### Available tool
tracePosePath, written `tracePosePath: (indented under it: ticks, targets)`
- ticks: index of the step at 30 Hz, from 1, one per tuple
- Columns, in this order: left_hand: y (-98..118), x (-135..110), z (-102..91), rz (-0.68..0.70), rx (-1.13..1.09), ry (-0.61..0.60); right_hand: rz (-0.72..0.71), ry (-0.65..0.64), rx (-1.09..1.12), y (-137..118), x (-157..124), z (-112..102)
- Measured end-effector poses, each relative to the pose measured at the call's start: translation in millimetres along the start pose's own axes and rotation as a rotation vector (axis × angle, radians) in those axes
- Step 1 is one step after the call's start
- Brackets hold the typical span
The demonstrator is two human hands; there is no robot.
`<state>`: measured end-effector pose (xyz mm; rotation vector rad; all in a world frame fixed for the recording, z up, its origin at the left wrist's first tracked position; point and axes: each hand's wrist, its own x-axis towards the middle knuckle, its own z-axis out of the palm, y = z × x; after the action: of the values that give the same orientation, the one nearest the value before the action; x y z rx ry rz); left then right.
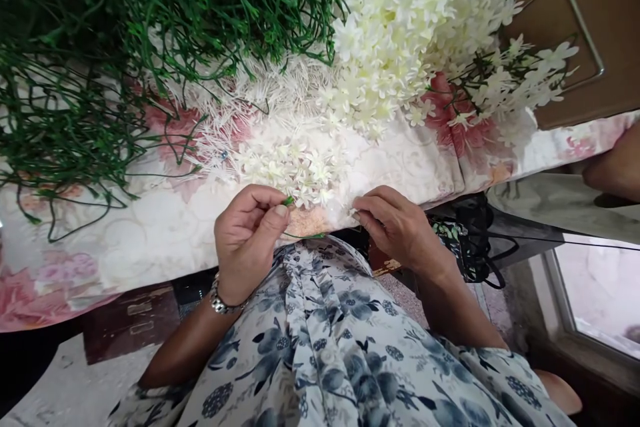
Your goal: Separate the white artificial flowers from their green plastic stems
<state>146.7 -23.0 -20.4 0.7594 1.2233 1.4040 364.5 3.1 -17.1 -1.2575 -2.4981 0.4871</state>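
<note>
My left hand [247, 233] pinches a thin green plastic stem [289, 201] between thumb and forefinger, at the near edge of a bed covered by a floral sheet [150, 233]. My right hand [395, 223] has its fingertips closed on a small white flower piece [353, 212] at the sheet's edge. Just beyond both hands lies a small heap of loose white artificial flowers [295, 170]. A metal bracelet [223, 303] is on my left wrist.
A big tangle of green stems [125, 27] fills the upper left. A large pile of cream artificial blossoms [415, 20] lies at the upper right, white spiky pieces [260, 90] between them. A brown box [565, 27] stands far right; black cables [475, 240] hang below.
</note>
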Motion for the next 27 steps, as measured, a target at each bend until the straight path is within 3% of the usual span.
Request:
tracePosePath:
  ticks: [4,9,13,21,27]
  targets:
    - [-0.5,-3.9,0.3,0.044,0.091,-0.075,-0.026,0.017,0.076,-2.4,1.8,-2.8]
    - [5.2,-8.1,3.1,0.115,0.281,-0.260,-0.065,0.147,0.387,-15.9,9.7,-9.9]
    - [7.2,-9.1,1.5,0.152,0.286,-0.368,-0.140,0.196,0.556,-27.5,20.1,-15.4]
    - [7.7,-8.5,-4.2,0.107,0.201,-0.426,-0.243,0.127,0.453,-38.8,31.3,-23.8]
    - [8.4,-9.2,-4.5,0.242,0.264,-0.427,-0.276,0.087,0.311,-42.8,28.9,-25.1]
